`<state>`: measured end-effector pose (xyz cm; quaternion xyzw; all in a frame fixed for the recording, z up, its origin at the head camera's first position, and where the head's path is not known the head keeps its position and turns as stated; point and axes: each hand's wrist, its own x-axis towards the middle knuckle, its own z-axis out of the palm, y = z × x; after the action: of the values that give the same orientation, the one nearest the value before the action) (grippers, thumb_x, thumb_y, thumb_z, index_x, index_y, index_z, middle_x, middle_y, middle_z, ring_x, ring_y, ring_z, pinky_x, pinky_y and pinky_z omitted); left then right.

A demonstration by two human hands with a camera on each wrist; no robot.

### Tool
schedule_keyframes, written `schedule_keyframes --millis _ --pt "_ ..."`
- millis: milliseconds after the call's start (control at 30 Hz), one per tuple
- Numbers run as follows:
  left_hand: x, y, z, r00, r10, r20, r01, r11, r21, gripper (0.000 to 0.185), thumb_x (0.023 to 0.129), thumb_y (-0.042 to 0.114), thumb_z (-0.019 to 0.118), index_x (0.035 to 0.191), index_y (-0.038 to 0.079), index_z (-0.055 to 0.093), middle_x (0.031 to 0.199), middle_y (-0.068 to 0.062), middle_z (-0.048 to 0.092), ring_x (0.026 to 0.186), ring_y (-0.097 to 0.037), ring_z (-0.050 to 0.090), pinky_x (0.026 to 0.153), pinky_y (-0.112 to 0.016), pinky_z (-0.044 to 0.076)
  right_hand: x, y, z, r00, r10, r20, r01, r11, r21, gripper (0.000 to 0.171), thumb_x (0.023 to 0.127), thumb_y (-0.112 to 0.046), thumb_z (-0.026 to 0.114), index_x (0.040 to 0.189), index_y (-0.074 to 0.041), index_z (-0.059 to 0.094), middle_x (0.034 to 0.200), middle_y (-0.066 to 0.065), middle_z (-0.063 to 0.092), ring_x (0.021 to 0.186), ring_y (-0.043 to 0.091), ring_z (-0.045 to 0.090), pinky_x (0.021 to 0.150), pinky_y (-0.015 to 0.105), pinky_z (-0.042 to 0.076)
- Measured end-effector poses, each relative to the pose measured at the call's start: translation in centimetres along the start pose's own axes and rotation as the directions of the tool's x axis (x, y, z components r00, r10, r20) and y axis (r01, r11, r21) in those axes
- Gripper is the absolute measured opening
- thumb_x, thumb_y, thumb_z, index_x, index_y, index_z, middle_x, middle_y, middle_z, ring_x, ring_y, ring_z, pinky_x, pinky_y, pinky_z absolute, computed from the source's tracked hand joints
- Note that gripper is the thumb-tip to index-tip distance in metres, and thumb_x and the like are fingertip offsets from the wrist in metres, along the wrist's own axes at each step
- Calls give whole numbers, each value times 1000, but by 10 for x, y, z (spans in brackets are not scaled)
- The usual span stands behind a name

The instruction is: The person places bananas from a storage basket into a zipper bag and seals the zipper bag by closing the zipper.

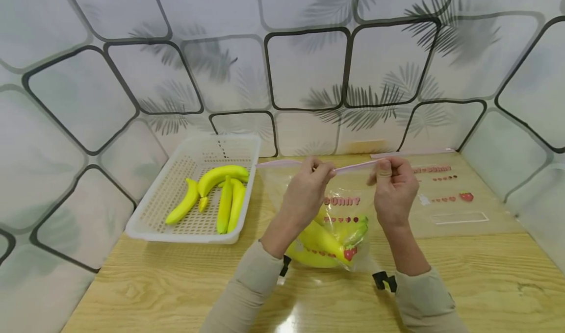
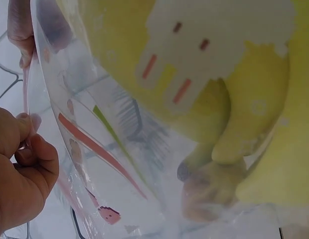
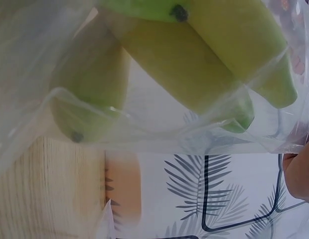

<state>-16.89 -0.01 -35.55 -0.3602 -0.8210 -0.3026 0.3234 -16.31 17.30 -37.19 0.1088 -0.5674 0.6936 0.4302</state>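
Note:
A clear zip bag (image 1: pixel 342 188) with pink print and a pink zip strip hangs between both hands, with several bananas (image 1: pixel 320 240) inside. My left hand (image 1: pixel 306 188) pinches the strip near its middle. Farther right along the same strip, my right hand (image 1: pixel 395 191) grips it between thumb and curled fingers. In the left wrist view the bananas (image 2: pixel 264 99) show through the plastic behind a printed white bunny. Seen from the right wrist, the bananas (image 3: pixel 179 64) have greenish tips and dark ends, close above the wooden table (image 3: pixel 45 194).
At the left stands a white plastic basket (image 1: pixel 147 225) with several yellow bananas (image 1: pixel 225 176) in it. A second printed zip bag (image 1: pixel 459 215) lies flat on the table (image 1: pixel 176 284) at the right. A patterned wall covering (image 1: pixel 309 73) closes off the back and sides.

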Motion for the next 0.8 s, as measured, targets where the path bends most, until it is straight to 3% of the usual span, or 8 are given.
schedule_keyframes --millis 367,633,800 --pt "-4 -6 -9 1000 -31 0 31 1000 2 15 102 11 54 105 3 66 92 -11 50 56 -11 48 53 -15 41 1 2 0 999 21 -32 -22 999 -35 18 99 -2 55 87 -13 62 64 -2 58 53 7 56 51 15 46" --pt "-10 -11 -14 999 -45 -4 45 999 -17 14 101 9 55 106 2 65 93 -12 49 53 -12 49 49 -13 40 2 2 -1 999 33 -38 -32 999 13 15 99 1 55 87 -7 62 65 1 58 53 9 56 53 16 48" --pt "-13 -17 -19 998 -59 -29 60 998 23 13 100 9 56 105 2 65 94 -13 51 55 -14 49 51 -18 43 2 3 -1 999 27 -44 -26 999 27 15 99 -1 56 86 -6 62 64 1 58 51 9 56 51 17 48"
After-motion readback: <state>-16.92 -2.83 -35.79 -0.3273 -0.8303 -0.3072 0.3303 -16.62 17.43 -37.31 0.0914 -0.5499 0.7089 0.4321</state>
